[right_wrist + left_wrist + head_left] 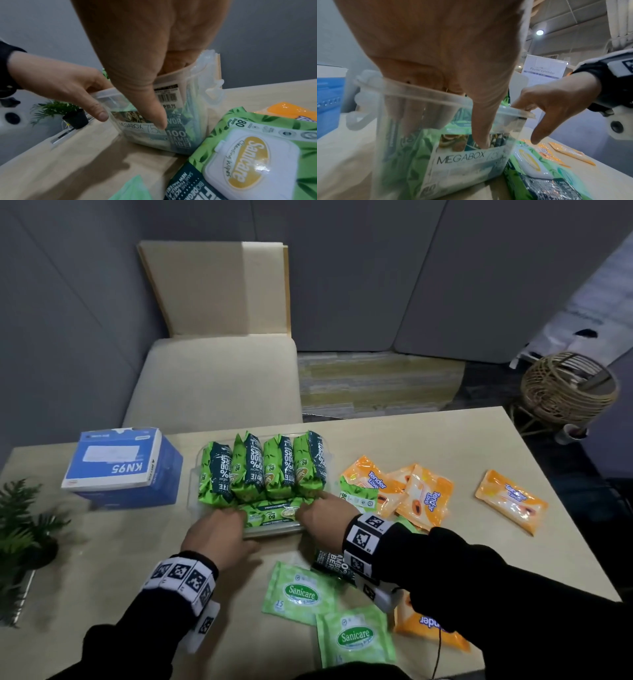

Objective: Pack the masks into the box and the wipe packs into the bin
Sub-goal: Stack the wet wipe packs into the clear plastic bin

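A pale desk point(428, 440) is seen from above, with a blue KN95 mask box point(123, 463) standing beyond and to the outer side of the left hand point(219, 537). Directly ahead of both hands a clear plastic bin point(447, 97) is seen, four green wipe packs point(262, 469) upright in its far part. A fifth green pack point(274, 513) is being pressed flat into the near part: the left hand's fingers are dipped inside the bin wall with the thumb outside, and the right hand point(325, 517) has its fingers likewise tucked over the rim onto that pack. Orange packs point(421, 494) lie beyond the right hand, and small green Sanicare packs point(301, 594) lie between the wrists. The wipe-packing step is judged under way; next, releasing and reaching for a loose pack would be called for. No loose masks are visible.
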A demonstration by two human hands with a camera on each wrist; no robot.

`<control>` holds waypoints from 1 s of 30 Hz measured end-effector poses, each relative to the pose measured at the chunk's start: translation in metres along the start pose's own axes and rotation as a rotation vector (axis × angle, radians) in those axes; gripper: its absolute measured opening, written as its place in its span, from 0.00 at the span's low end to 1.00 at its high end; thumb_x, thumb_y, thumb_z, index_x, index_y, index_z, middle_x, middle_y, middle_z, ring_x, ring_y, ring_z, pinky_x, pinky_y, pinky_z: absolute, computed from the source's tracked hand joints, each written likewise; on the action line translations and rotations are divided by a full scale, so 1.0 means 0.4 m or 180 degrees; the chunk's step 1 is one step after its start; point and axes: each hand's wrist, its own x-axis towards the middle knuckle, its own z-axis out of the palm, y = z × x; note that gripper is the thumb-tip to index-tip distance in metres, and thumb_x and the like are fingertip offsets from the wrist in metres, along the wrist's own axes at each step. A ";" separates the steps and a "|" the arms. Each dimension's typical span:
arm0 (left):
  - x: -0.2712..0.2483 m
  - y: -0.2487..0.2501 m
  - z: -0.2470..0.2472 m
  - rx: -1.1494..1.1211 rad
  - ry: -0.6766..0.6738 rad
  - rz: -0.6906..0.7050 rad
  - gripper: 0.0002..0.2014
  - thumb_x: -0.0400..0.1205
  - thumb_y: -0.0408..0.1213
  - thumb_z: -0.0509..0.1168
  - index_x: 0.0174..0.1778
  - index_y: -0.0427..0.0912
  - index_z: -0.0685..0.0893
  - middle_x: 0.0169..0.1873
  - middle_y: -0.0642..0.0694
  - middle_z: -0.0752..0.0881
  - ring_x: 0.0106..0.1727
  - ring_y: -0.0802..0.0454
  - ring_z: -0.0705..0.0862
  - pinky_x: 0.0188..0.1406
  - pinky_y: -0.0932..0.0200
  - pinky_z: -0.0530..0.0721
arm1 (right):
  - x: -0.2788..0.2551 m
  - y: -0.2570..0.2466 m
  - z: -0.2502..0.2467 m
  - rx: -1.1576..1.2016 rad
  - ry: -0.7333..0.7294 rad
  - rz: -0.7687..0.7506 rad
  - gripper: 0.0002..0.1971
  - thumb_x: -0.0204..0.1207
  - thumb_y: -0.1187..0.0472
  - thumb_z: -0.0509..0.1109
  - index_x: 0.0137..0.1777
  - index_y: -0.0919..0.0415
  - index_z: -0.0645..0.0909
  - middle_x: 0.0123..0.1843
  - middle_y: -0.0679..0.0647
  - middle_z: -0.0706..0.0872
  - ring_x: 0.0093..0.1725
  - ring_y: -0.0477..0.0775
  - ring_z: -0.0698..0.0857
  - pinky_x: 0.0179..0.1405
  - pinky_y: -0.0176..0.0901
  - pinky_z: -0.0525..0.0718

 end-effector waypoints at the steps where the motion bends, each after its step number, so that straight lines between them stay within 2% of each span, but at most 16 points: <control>1: 0.002 0.002 0.003 0.0046 0.0003 0.0001 0.22 0.78 0.64 0.71 0.54 0.50 0.81 0.46 0.51 0.85 0.45 0.49 0.83 0.48 0.54 0.84 | 0.005 -0.001 -0.003 -0.0002 -0.0074 0.0036 0.11 0.84 0.64 0.69 0.63 0.63 0.84 0.57 0.58 0.91 0.58 0.61 0.89 0.75 0.56 0.80; 4: 0.009 0.006 -0.006 -0.0043 -0.0063 -0.0045 0.24 0.76 0.63 0.73 0.58 0.49 0.85 0.50 0.49 0.89 0.49 0.47 0.86 0.51 0.53 0.85 | 0.007 0.001 -0.011 0.0190 -0.0175 0.0096 0.10 0.83 0.61 0.72 0.61 0.63 0.85 0.54 0.59 0.90 0.56 0.62 0.88 0.62 0.55 0.89; 6: 0.011 0.007 -0.018 -0.0184 -0.0111 -0.0029 0.26 0.75 0.63 0.75 0.62 0.48 0.86 0.56 0.48 0.90 0.54 0.47 0.88 0.57 0.51 0.86 | 0.001 0.018 -0.007 0.0611 -0.0019 0.0034 0.13 0.81 0.57 0.75 0.62 0.60 0.85 0.54 0.57 0.91 0.54 0.60 0.88 0.60 0.55 0.90; 7: 0.007 0.011 -0.020 -0.0264 -0.0076 0.0011 0.28 0.76 0.63 0.75 0.65 0.48 0.86 0.60 0.48 0.89 0.56 0.48 0.87 0.59 0.51 0.86 | -0.008 0.033 -0.003 0.1048 0.0102 -0.0013 0.16 0.80 0.55 0.76 0.66 0.58 0.85 0.57 0.57 0.92 0.55 0.59 0.89 0.62 0.54 0.89; 9: -0.019 0.026 -0.028 -0.0450 0.0311 0.0127 0.31 0.78 0.63 0.72 0.73 0.51 0.82 0.68 0.51 0.85 0.63 0.50 0.85 0.64 0.52 0.84 | -0.038 0.071 0.007 0.2328 0.0532 0.0013 0.22 0.81 0.58 0.75 0.75 0.55 0.82 0.62 0.54 0.93 0.59 0.52 0.91 0.66 0.47 0.88; 10: -0.043 0.043 -0.033 -0.0634 0.0603 0.0237 0.30 0.79 0.63 0.71 0.74 0.53 0.81 0.69 0.54 0.83 0.63 0.53 0.84 0.64 0.53 0.83 | -0.063 0.090 0.013 0.2994 0.0868 0.0195 0.20 0.81 0.62 0.74 0.73 0.55 0.84 0.59 0.53 0.94 0.57 0.50 0.92 0.64 0.44 0.89; 12: -0.099 0.091 -0.045 -0.1282 0.0988 0.0585 0.21 0.80 0.61 0.71 0.66 0.58 0.84 0.58 0.61 0.85 0.54 0.61 0.85 0.55 0.59 0.84 | -0.109 0.131 0.029 0.3964 0.1555 0.0837 0.13 0.79 0.69 0.71 0.60 0.57 0.90 0.46 0.54 0.95 0.44 0.50 0.93 0.50 0.45 0.91; 14: -0.127 0.150 -0.041 -0.1882 0.0825 0.0843 0.12 0.78 0.59 0.71 0.54 0.61 0.86 0.42 0.64 0.87 0.42 0.66 0.85 0.43 0.65 0.85 | -0.135 0.179 0.068 0.4508 0.1936 0.1653 0.11 0.78 0.73 0.68 0.51 0.62 0.91 0.37 0.59 0.92 0.35 0.54 0.89 0.37 0.47 0.87; 16: -0.126 0.212 -0.017 -0.2006 0.0243 0.1021 0.13 0.77 0.59 0.72 0.53 0.59 0.87 0.37 0.62 0.88 0.40 0.64 0.86 0.43 0.61 0.87 | -0.159 0.229 0.130 0.4558 0.1935 0.2390 0.09 0.79 0.72 0.70 0.46 0.60 0.91 0.36 0.59 0.92 0.35 0.56 0.89 0.36 0.51 0.88; 17: -0.114 0.238 0.007 -0.1910 -0.0044 0.1039 0.14 0.77 0.58 0.73 0.55 0.58 0.87 0.38 0.61 0.88 0.41 0.63 0.86 0.45 0.59 0.86 | -0.173 0.250 0.164 0.4472 0.1843 0.2672 0.09 0.79 0.70 0.72 0.45 0.58 0.90 0.38 0.58 0.93 0.36 0.56 0.90 0.37 0.55 0.89; 19: -0.080 0.279 0.051 -0.1555 -0.0322 0.0940 0.16 0.78 0.58 0.72 0.58 0.55 0.86 0.42 0.60 0.87 0.45 0.58 0.85 0.45 0.57 0.81 | -0.206 0.279 0.231 0.4235 0.1521 0.3031 0.08 0.78 0.67 0.74 0.42 0.53 0.89 0.41 0.58 0.94 0.37 0.56 0.92 0.37 0.53 0.91; 22: -0.023 0.313 0.107 -0.1206 -0.0389 0.0716 0.18 0.80 0.55 0.70 0.62 0.50 0.84 0.57 0.50 0.89 0.61 0.46 0.86 0.54 0.56 0.81 | -0.250 0.292 0.292 0.4150 0.1205 0.3265 0.04 0.78 0.64 0.74 0.45 0.56 0.89 0.44 0.57 0.95 0.36 0.52 0.93 0.30 0.45 0.90; 24: 0.000 0.325 0.142 -0.0904 -0.0420 0.0612 0.25 0.80 0.57 0.68 0.69 0.48 0.79 0.66 0.45 0.85 0.67 0.43 0.83 0.62 0.52 0.82 | -0.272 0.297 0.323 0.4051 0.1113 0.3327 0.03 0.78 0.62 0.74 0.47 0.57 0.90 0.45 0.55 0.95 0.40 0.53 0.94 0.33 0.47 0.92; 27: 0.005 0.364 0.159 -0.0014 -0.0122 0.0808 0.22 0.80 0.55 0.66 0.68 0.49 0.76 0.64 0.46 0.81 0.62 0.43 0.84 0.57 0.48 0.84 | -0.309 0.314 0.363 0.3615 0.0906 0.3316 0.02 0.75 0.60 0.77 0.46 0.53 0.90 0.48 0.54 0.94 0.50 0.58 0.92 0.46 0.50 0.91; 28: 0.003 0.380 0.158 0.0229 -0.0040 0.0939 0.19 0.80 0.52 0.66 0.65 0.50 0.78 0.61 0.47 0.82 0.60 0.43 0.84 0.55 0.49 0.84 | -0.324 0.320 0.376 0.3489 0.0789 0.3298 0.03 0.74 0.60 0.78 0.46 0.51 0.90 0.49 0.54 0.93 0.52 0.58 0.91 0.47 0.47 0.89; 30: -0.001 0.403 0.152 0.0512 -0.0179 0.0958 0.12 0.80 0.45 0.65 0.58 0.48 0.83 0.56 0.47 0.87 0.56 0.43 0.88 0.52 0.50 0.86 | -0.355 0.329 0.402 0.3290 0.0569 0.3270 0.05 0.74 0.60 0.79 0.46 0.50 0.89 0.48 0.51 0.92 0.51 0.55 0.89 0.41 0.39 0.82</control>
